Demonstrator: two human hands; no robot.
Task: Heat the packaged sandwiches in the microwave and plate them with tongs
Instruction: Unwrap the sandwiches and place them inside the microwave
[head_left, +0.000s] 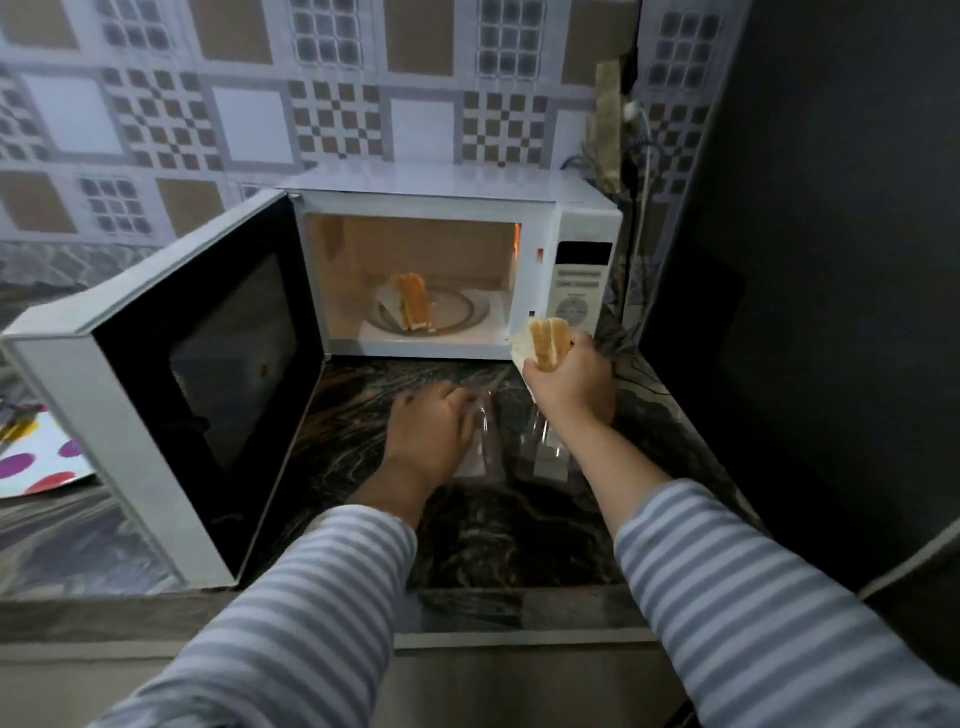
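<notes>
Patterned tile wall (249, 104) far; dark marble counter (519, 545) near. White microwave (447, 197), door (197, 384) swung left; one sandwich (413, 301) on its turntable. Right hand (571, 387) grips second sandwich (545, 343). Left hand (431, 431), fingers curled, on clear packaging (488, 441); grip unclear.

Sandwich (413, 301) upright on turntable in open white microwave (457, 208), second sandwich (543, 343) in right hand (571, 384)
</notes>
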